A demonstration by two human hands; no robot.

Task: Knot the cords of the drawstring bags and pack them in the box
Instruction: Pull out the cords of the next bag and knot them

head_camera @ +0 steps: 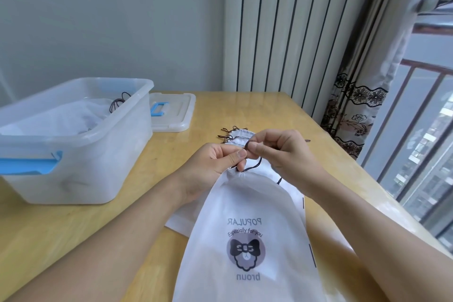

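A white drawstring bag (245,216) with a printed bear logo lies on the wooden table in front of me, its gathered mouth pointing away. Both hands work its dark cord (255,165) just above that mouth. My left hand (218,162) pinches the cord between thumb and fingers. My right hand (277,148) pinches a small loop of the same cord right beside it. More white bags (239,135) with dark cords lie flat beyond my hands. The clear plastic box (81,154) stands at the left and holds white bags with dark cords.
The box's clear lid (176,115) with a blue handle lies flat behind the box. Blue latches are on the box's front. A curtain (355,110) and a window with railing run along the table's right edge. A wall stands behind the table.
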